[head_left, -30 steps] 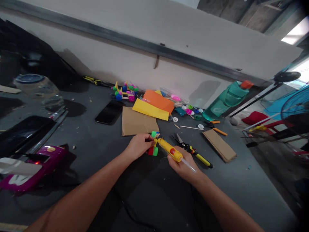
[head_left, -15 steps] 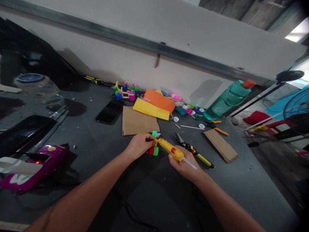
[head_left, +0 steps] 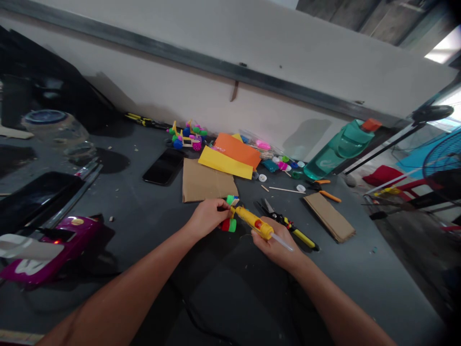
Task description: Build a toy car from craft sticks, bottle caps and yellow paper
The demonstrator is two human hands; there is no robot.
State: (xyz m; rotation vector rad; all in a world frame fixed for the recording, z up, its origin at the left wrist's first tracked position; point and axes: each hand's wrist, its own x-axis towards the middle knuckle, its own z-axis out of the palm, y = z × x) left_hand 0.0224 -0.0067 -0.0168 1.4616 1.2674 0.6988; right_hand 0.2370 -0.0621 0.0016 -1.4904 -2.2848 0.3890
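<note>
My right hand (head_left: 275, 242) is wrapped round a yellow hot glue gun (head_left: 254, 223), with a clear glue stick (head_left: 283, 242) jutting from its back end. The gun's tip points left and meets, or nearly meets, a small toy car (head_left: 232, 225) with green and red wheels. My left hand (head_left: 211, 215) pinches the toy car from the left side, its fingertips close to the gun's nozzle. Part of the car is hidden behind those fingers. Right behind my right hand lie black and yellow snips (head_left: 288, 223).
Cardboard (head_left: 205, 181) lies just beyond my hands, with yellow paper (head_left: 225, 163) over its far edge. A phone (head_left: 163, 166), finished toy cars (head_left: 185, 137) and a tilted green bottle (head_left: 338, 149) stand farther back. A purple power strip (head_left: 75, 240) is at left; folded cardboard (head_left: 329, 216) lies at right.
</note>
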